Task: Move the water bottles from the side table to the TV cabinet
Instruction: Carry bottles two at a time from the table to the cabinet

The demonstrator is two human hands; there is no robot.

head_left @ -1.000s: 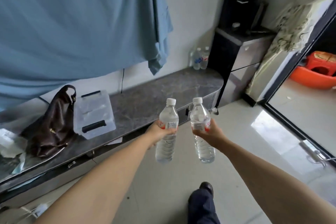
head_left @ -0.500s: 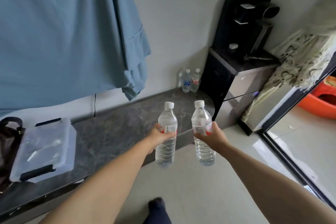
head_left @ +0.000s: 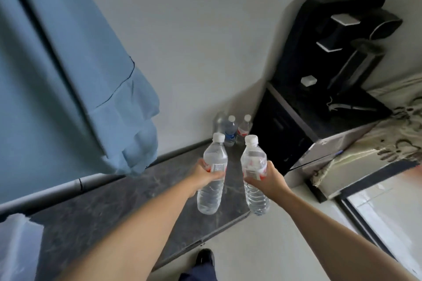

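Observation:
My left hand (head_left: 203,174) grips a clear water bottle (head_left: 211,191) with a white cap, held upright above the dark marbled top of the TV cabinet (head_left: 141,203). My right hand (head_left: 267,179) holds a second clear bottle (head_left: 254,166), upright, over the cabinet's right end. At the cabinet's far right corner, against the wall, stand three more bottles (head_left: 230,131), one with a blue label and one with a red label.
A blue cloth (head_left: 68,80) hangs down the wall over the cabinet's left part. A black water dispenser (head_left: 319,107) stands right of the cabinet. A clear plastic box (head_left: 16,242) sits at the cabinet's left. A patterned curtain (head_left: 376,150) and sliding door are at right.
I have stepped closer to the cabinet's right end. Both bottles, earlier over the floor, are now held above the cabinet top. The brown bag has left the view.

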